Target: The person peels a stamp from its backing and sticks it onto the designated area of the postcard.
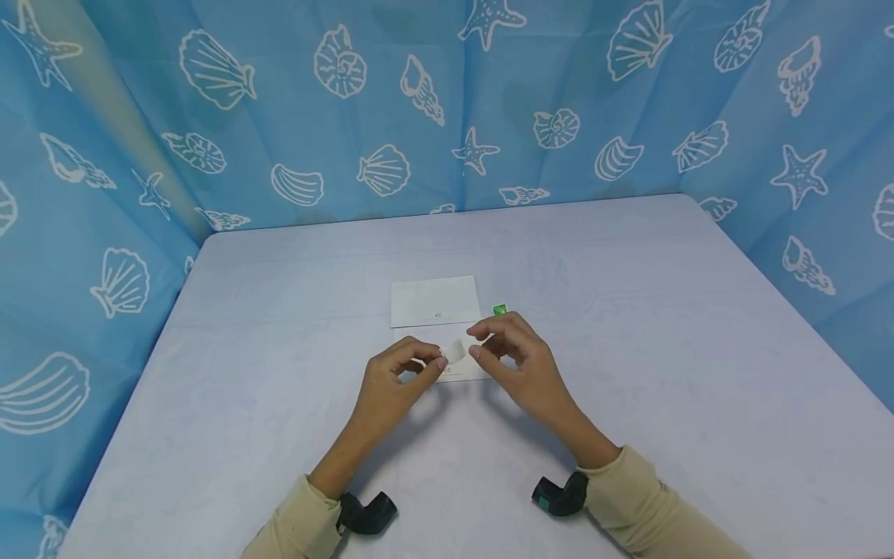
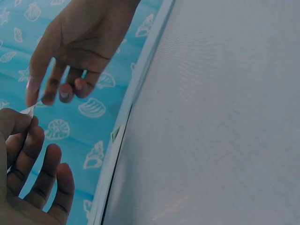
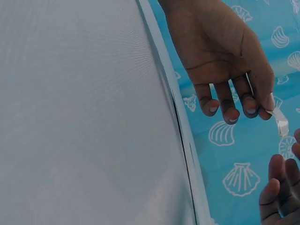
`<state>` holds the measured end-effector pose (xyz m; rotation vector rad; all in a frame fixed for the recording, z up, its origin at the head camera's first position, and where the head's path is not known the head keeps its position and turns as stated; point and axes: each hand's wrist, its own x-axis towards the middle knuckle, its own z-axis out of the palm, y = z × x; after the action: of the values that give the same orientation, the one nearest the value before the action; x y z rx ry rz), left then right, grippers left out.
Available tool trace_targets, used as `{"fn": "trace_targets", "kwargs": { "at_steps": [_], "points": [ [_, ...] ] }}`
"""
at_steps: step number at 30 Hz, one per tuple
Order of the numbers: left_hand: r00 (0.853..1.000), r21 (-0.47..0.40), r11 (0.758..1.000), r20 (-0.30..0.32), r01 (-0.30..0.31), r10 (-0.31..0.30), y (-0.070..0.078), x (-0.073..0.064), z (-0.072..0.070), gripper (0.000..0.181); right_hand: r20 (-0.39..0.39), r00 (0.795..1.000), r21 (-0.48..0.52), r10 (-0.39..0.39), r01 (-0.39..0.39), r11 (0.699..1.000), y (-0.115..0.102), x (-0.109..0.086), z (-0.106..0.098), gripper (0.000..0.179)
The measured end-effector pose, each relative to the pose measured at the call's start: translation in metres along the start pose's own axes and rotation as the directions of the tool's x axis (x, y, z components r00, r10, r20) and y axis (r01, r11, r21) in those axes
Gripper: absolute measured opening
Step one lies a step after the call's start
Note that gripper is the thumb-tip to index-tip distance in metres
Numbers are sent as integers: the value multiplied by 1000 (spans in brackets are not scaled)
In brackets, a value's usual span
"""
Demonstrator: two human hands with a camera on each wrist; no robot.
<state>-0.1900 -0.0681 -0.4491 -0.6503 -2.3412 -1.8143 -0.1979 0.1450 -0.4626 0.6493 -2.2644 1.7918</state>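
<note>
My left hand (image 1: 400, 380) pinches a small, thin, pale strip (image 1: 455, 352) between thumb and index finger. The strip looks whitish and slightly see-through, and it bends downward in the right wrist view (image 3: 281, 123). My right hand (image 1: 522, 365) is raised close to the strip's other side, its thumb and index finger apart with a gap between them. Both hands are over a white rectangular sheet (image 1: 464, 373), which they partly cover. Behind it lies a second white panel (image 1: 434, 301) with a small dark mark near its front edge.
A small green piece (image 1: 499, 310) lies just beyond the right hand. The table is covered with a pale cloth (image 1: 663, 326). A blue curtain (image 1: 419, 140) with white shells stands behind and at the sides. Black wrist cameras (image 1: 368, 514) hang under both wrists.
</note>
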Motion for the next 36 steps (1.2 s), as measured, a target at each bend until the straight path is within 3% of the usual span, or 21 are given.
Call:
{"fn": "trace_targets", "kwargs": {
  "at_steps": [4,8,25,36],
  "points": [
    [1000,19,1000,-5,11,-11,-15,1,1,6,-25,980,-98,-196,193,976,-17,1,2,19],
    [1000,18,1000,1,18,-18,-28,1,2,6,-4,961,-123,-277,274,954,-25,2,4,20],
    [997,59,997,53,-57,54,-32,2,4,9,41,959,-147,-281,284,947,-19,0,9,17],
    [998,66,997,40,-45,43,-35,0,5,8,28,953,-162,-303,304,939,-21,1,10,17]
  ]
}}
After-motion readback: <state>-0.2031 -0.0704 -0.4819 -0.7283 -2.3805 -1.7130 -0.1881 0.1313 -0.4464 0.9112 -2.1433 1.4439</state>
